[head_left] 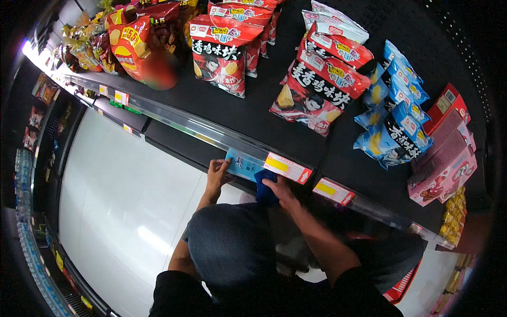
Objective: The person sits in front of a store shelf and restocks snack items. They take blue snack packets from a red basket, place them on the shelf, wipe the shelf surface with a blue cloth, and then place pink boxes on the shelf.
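My left hand (218, 172) holds the left end of a flat light-blue package (244, 165) between thumb and fingers, just below the shelf edge. At the package's right end my right hand (278, 189) grips a dark-blue cloth (264, 186), which touches or nearly touches the package. The shelf's clear price rail (190, 127) runs above both hands and partly covers the package. A price tag (288, 168) sits in the rail just above my right hand. My knee in dark jeans is between my forearms.
On the black shelf stand red snack bags (319, 83), blue snack bags (396, 134), pink boxes (443, 170) and a red chip bag (132, 47). A lower shelf (174, 148) juts out below. White floor tiles (126, 190) lie to the left, a red basket (404, 283) at the lower right.
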`<state>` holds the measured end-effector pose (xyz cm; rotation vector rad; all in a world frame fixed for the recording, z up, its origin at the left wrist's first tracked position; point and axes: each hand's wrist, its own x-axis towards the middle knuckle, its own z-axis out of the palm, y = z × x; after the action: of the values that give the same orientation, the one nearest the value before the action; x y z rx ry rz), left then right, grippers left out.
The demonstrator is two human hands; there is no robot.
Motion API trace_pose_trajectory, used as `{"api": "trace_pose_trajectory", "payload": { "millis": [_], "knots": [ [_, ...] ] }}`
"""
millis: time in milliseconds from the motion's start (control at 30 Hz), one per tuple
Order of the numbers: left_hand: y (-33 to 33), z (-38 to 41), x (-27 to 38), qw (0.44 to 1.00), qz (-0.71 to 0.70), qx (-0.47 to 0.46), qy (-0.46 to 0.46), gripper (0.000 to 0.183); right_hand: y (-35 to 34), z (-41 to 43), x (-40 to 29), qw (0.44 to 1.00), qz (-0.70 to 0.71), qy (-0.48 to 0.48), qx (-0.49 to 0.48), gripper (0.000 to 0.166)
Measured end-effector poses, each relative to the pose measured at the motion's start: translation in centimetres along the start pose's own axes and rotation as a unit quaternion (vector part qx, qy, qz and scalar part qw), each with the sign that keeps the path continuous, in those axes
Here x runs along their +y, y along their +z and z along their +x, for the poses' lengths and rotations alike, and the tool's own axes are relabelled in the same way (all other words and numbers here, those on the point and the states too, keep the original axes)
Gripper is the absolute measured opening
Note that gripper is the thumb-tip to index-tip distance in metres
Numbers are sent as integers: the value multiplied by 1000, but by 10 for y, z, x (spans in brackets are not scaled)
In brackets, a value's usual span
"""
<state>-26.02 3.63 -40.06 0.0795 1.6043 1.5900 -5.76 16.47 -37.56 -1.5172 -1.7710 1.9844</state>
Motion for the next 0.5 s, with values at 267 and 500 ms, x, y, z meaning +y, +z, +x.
{"api": "trace_pose_trajectory", "payload": {
  "millis": [267,500],
  "knots": [
    [-11,-62,2,980,-68,61,-177,85,-15,-35,38,994,-35,38,-93,59],
    [-6,-115,12,965,-85,131,-211,77,-20,-52,-7,995,-37,-87,15,70]
  ]
}}
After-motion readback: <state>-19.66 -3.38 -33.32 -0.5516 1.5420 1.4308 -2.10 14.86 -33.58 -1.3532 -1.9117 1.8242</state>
